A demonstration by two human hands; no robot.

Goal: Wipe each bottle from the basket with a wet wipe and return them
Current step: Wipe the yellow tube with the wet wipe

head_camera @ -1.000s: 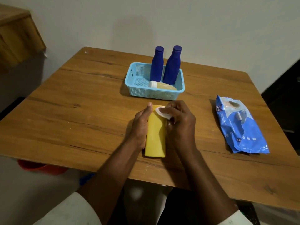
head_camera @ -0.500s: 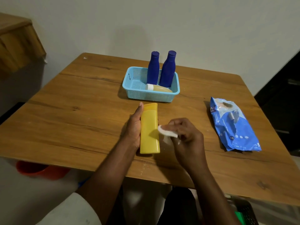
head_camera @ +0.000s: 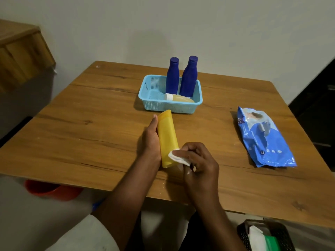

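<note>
Head view, left hand (head_camera: 151,140): clamped on yellow bottle (head_camera: 167,138).
Right hand (head_camera: 197,163): pinching wet wipe (head_camera: 178,157).
Risk: bottle may roll if grip loosens.

We note bare wooden table (head_camera: 76,134) left; blue basket (head_camera: 155,105) blocks far centre, wipes pack (head_camera: 262,138) blocks right.
</note>
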